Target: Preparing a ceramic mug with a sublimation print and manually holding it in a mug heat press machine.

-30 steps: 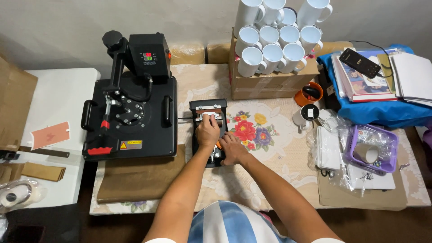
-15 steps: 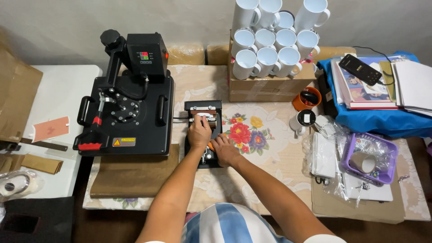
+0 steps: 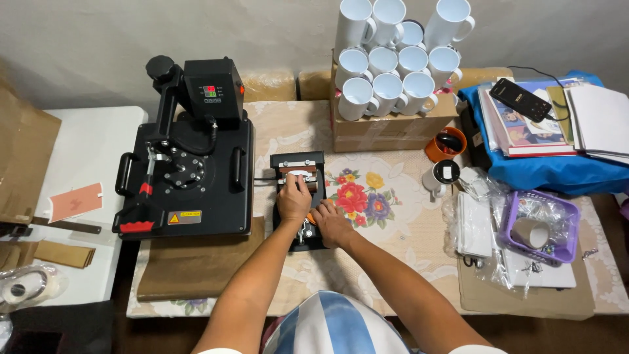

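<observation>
A small black mug press point(image 3: 298, 161) sits on the flowered tablecloth, right of a big black flat heat press point(image 3: 187, 174). A white mug point(image 3: 298, 175) lies in the small press's cradle. My left hand point(image 3: 293, 201) rests on top of that press, fingers curled around the mug and clamp. My right hand point(image 3: 331, 223) lies beside it at the press's near right side, touching an orange part near the lever. Whether the right fingers grip anything is hidden.
Several white mugs point(image 3: 393, 59) are stacked on a cardboard box point(image 3: 386, 131) at the back. An orange mug point(image 3: 445, 144), a purple basket point(image 3: 540, 223), plastic bags, and books with a phone on a blue cloth point(image 3: 557, 170) fill the right. A white side table point(image 3: 78, 196) stands left.
The view shifted slightly. My left hand has slid a little toward me along the small press; my right hand stays by its near right side.
</observation>
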